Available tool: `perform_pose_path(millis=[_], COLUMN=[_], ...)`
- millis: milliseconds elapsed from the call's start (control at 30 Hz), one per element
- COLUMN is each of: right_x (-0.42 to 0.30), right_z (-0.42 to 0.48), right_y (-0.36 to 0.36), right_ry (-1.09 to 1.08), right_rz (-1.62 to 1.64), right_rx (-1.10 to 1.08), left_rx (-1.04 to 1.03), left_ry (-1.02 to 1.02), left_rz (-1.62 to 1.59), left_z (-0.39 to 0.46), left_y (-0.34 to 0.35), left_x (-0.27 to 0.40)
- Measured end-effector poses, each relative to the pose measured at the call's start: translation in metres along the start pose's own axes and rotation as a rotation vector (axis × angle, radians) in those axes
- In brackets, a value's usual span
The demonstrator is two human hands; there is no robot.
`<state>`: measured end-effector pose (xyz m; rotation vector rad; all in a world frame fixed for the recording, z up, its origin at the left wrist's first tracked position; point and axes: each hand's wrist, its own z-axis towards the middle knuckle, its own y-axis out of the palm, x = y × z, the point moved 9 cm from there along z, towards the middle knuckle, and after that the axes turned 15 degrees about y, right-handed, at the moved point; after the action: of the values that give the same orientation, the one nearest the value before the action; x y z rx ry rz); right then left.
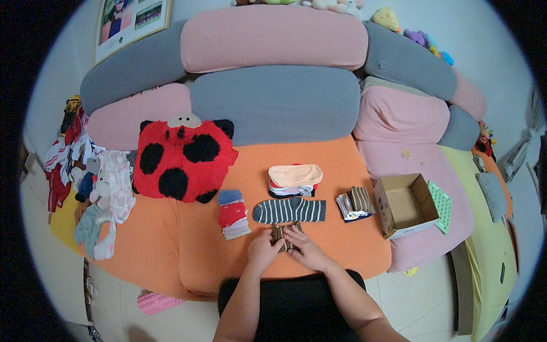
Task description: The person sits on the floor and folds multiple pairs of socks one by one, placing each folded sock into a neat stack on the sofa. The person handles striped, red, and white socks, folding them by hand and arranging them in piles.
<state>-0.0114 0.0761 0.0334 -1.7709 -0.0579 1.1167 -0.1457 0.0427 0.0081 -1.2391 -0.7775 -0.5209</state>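
A brown sock with pale stripes [278,233] lies folded into a small bundle near the front of the orange sofa seat. My left hand [263,252] grips its left side, while my right hand [308,250] holds the right side with fingers laid across the top. Fingers hide part of the bundle. Just beyond it a dark grey sock with white stripes [290,210] lies flat, toe to the left. Behind that sits a stack of flat socks with a peach one [295,175] on top. Folded blue, red and pale socks [233,215] form a row on the left.
Folded socks [355,204] are grouped to the right, beside an open cardboard box [406,205]. A green plastic grid tray [440,206] leans behind the box. A red-and-black ladybird cushion [183,160] and piled clothes [109,184] occupy the left. Sofa backrests [275,104] stand behind.
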Motion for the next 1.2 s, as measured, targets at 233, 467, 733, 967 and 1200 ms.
perform_pose_path(millis=[233, 467, 733, 967, 1200], right_x=[0.057, 0.092, 0.114, 0.13, 0.14], right_z=[-0.009, -0.044, -0.073, -0.085, -0.063], right_y=[-0.028, -0.035, -0.108, -0.186, -0.222], right_ry=[0.289, 0.366, 0.337, 0.328, 0.395], right_rz=[0.519, 0.958, 1.004, 0.818, 0.693], right_rx=[0.185, 0.351, 0.644, 0.987, 1.009], left_rx=[0.041, -0.156, -0.103, 0.066, 0.114], left_ry=[0.084, -0.143, 0.036, 0.122, 0.103], left_rz=[-0.563, -0.958, -1.014, -0.965, -0.874], left_z=[0.0, -0.01, 0.028, 0.08, 0.132], left_y=[0.039, 0.065, 0.097, 0.115, 0.137], left_x=[-0.002, 0.055, 0.112, 0.168, 0.164])
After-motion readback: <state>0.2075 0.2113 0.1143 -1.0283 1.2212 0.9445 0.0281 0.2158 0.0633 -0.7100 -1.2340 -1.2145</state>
